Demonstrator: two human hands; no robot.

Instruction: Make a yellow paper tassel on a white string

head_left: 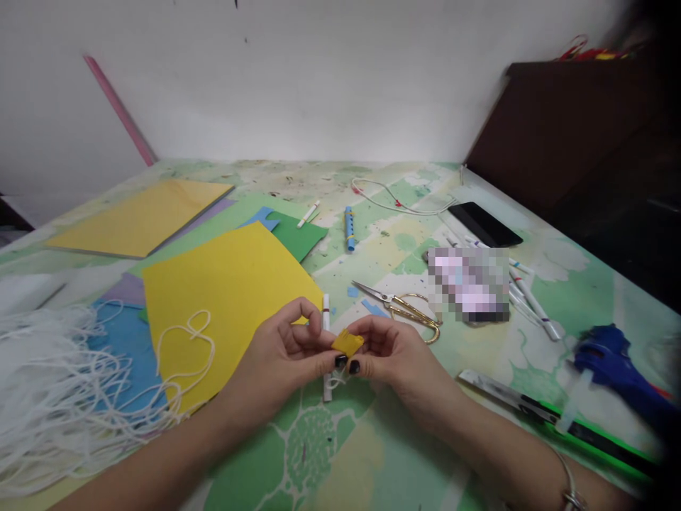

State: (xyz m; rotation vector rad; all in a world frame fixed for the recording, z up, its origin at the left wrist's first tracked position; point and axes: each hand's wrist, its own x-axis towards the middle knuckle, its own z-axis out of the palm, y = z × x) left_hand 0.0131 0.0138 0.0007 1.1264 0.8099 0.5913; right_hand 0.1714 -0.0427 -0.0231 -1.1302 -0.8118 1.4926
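My left hand (298,341) and my right hand (391,351) meet over the middle of the table. Both pinch a small yellow paper piece (348,343) between thumbs and fingers. A thin white string (335,384) hangs in loops just below the thumbs. Partly behind my left fingers lies a white marker (326,309) with a dark red band. To the left spreads a large yellow sheet (228,284), with a loop of white string (199,330) on it. Gold-handled scissors (407,309) rest beyond my right hand, points toward the left.
White strings (69,397) are heaped at the left. A small blue paper roll (349,228) stands toward the back. On the right are a black phone (486,224), several markers (535,301), a utility knife (511,397) and a blue glue gun (620,372). A dark cabinet (574,156) borders the table.
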